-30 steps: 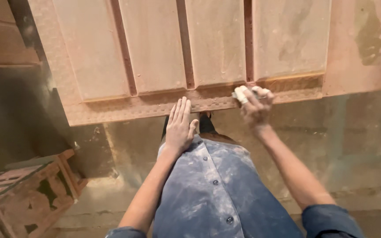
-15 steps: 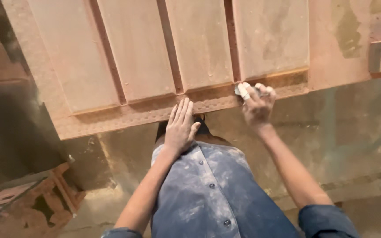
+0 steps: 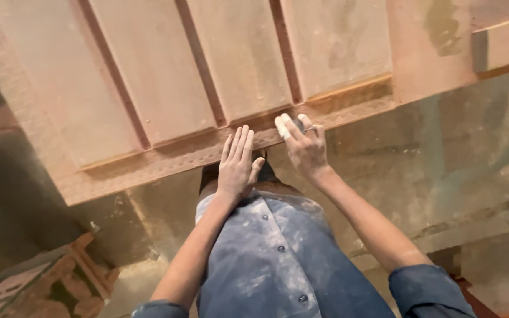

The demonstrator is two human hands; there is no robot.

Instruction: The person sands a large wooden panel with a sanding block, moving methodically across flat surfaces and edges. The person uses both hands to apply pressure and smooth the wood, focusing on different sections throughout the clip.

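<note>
Wooden panelled door (image 3: 207, 88), dusty and reddish-brown, lies flat at waist height in front of the person, its long axis running left to right and tilted slightly up toward the right; its carved near rail (image 3: 166, 156) is the edge closest to the body. The left hand (image 3: 238, 165) rests flat on that rail, fingers together and extended, holding nothing. The right hand (image 3: 304, 144) sits just beside it to the right, curled around a small pale pad (image 3: 284, 125) (sandpaper or cloth, too small to tell) pressed against the rail. A carved wooden piece (image 3: 54, 282) lies on the floor (image 3: 443, 176) at lower left.
</note>
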